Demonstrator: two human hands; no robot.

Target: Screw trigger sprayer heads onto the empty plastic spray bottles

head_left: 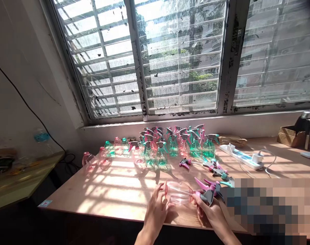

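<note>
A clear pink spray bottle point(179, 193) lies on its side near the front edge of the wooden table point(114, 194). My left hand point(156, 207) is curled around its base end. At the neck end, my right hand point(211, 212) grips the bottle, where a grey and pink trigger sprayer head point(208, 194) sits. Several loose trigger heads point(216, 168) lie just behind my right hand.
Several assembled green and pink spray bottles point(175, 144) stand in rows by the window. Capless bottles point(104, 157) lie at the left. A white power strip point(243, 157) with a charger and cable is at the right, a cardboard box point(290, 135) behind it. A side table point(19, 177) stands far left.
</note>
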